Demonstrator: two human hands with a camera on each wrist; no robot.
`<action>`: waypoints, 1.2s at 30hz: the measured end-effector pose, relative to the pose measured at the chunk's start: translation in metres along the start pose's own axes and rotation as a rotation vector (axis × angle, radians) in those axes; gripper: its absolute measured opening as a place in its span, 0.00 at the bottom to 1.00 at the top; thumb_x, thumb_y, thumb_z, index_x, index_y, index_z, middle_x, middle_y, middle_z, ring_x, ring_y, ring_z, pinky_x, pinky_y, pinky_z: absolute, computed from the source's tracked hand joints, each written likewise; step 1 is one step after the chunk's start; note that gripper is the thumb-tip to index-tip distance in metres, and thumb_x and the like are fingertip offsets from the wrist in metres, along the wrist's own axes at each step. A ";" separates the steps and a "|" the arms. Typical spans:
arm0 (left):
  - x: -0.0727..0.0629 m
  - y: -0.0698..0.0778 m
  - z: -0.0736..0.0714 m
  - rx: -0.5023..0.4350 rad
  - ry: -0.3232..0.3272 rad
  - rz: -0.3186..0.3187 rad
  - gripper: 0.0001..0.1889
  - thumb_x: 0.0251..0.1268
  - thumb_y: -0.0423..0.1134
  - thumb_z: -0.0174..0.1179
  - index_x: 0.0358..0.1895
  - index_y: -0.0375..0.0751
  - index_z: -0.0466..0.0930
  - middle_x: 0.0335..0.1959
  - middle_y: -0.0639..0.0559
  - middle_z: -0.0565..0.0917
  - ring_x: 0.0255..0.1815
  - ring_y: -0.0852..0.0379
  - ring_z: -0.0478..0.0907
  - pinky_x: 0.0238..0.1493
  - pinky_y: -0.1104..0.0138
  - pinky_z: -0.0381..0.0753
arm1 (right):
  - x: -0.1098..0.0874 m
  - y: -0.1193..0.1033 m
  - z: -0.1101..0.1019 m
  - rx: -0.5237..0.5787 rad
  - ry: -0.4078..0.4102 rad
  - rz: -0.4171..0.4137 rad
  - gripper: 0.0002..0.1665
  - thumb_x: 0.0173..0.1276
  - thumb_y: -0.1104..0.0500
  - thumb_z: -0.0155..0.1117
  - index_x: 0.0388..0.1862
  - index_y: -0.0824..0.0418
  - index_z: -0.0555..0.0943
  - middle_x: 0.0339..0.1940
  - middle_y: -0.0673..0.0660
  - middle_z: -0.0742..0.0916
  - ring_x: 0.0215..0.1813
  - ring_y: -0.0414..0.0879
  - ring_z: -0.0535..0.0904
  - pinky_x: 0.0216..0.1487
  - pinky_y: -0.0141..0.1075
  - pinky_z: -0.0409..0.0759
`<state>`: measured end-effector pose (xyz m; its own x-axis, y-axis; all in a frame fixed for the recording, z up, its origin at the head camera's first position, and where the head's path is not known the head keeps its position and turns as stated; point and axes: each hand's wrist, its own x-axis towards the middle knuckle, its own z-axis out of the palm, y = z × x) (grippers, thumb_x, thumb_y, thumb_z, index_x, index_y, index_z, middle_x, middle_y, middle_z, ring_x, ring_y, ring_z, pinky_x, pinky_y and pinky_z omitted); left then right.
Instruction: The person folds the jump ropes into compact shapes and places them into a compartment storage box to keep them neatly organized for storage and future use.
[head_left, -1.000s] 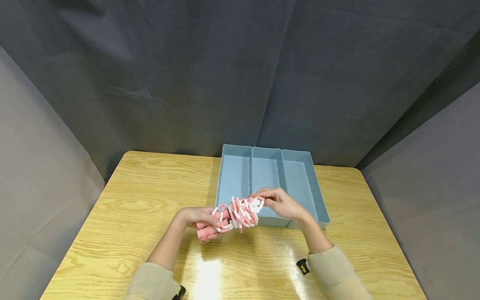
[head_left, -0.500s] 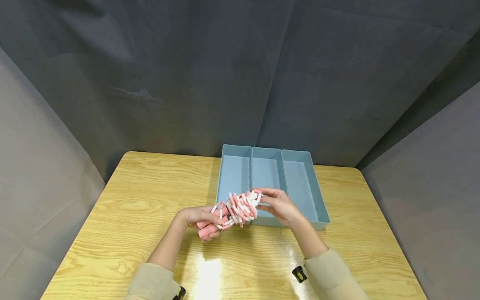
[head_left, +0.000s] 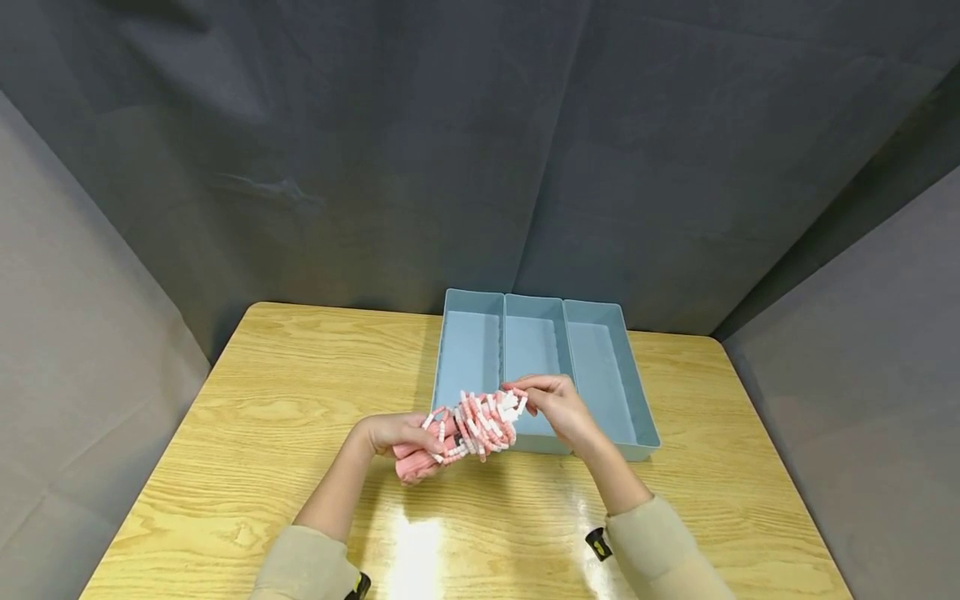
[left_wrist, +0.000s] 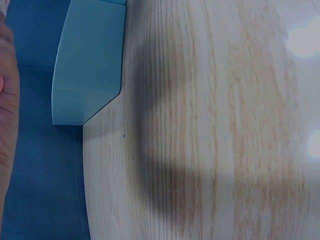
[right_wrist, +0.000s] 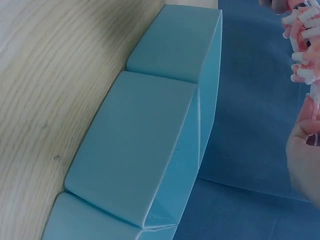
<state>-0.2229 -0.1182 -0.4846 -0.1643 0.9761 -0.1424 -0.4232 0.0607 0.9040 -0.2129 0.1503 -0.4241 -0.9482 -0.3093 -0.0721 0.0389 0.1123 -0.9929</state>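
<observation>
A beaded jump rope (head_left: pixel 486 423) in pink and white is bundled into a thick coil, held over the table in front of the blue bins. My left hand (head_left: pixel 399 433) grips its two pink handles (head_left: pixel 415 467) side by side, with the thumb across the top. At the other end of the coil, my right hand (head_left: pixel 558 407) pinches a beaded loop between thumb and fingers. The right wrist view catches part of the coil above the right hand (right_wrist: pixel 304 155). Only an edge of the left hand (left_wrist: pixel 7 105) shows in the left wrist view.
Three long blue bins (head_left: pixel 471 333) stand joined side by side at the back of the wooden table (head_left: pixel 315 375), just beyond the hands. Dark cloth (head_left: pixel 360 167) hangs behind the table, and grey panels (head_left: pixel 82 333) flank it.
Half a second ago the coil's right end was raised a little; it has since dipped back down. The right hand's fingers have closed around the loop. The left hand has barely moved.
</observation>
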 end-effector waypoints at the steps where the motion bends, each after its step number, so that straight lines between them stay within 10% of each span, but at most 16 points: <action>1: 0.000 0.000 0.000 0.004 -0.003 -0.002 0.10 0.63 0.41 0.45 0.37 0.36 0.69 0.19 0.50 0.76 0.15 0.60 0.73 0.18 0.68 0.74 | 0.000 -0.001 -0.001 -0.028 -0.001 -0.015 0.15 0.66 0.71 0.46 0.41 0.74 0.81 0.41 0.61 0.84 0.21 0.42 0.64 0.27 0.31 0.65; 19: -0.003 -0.008 -0.003 -0.017 -0.052 0.008 0.11 0.63 0.40 0.45 0.39 0.33 0.66 0.19 0.51 0.77 0.14 0.61 0.72 0.17 0.68 0.73 | 0.005 -0.010 -0.015 -0.254 -0.284 -0.142 0.21 0.65 0.75 0.40 0.40 0.69 0.83 0.42 0.64 0.84 0.20 0.42 0.65 0.23 0.29 0.67; 28: 0.000 -0.007 0.000 -0.031 -0.014 -0.004 0.11 0.65 0.42 0.45 0.39 0.37 0.68 0.19 0.51 0.76 0.15 0.60 0.72 0.18 0.68 0.73 | 0.003 -0.013 -0.019 -0.337 -0.298 -0.209 0.19 0.65 0.75 0.43 0.49 0.70 0.79 0.46 0.63 0.81 0.25 0.51 0.71 0.26 0.32 0.72; 36: 0.004 -0.007 0.001 -0.036 0.023 0.025 0.12 0.65 0.42 0.46 0.41 0.35 0.66 0.19 0.51 0.76 0.15 0.60 0.72 0.19 0.67 0.73 | -0.002 -0.026 -0.016 -0.458 -0.263 -0.258 0.20 0.67 0.72 0.45 0.57 0.70 0.72 0.47 0.64 0.81 0.28 0.40 0.71 0.28 0.31 0.72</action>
<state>-0.2196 -0.1147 -0.4909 -0.1957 0.9720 -0.1298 -0.4501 0.0285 0.8925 -0.2166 0.1628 -0.3967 -0.7966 -0.5982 0.0872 -0.3785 0.3811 -0.8435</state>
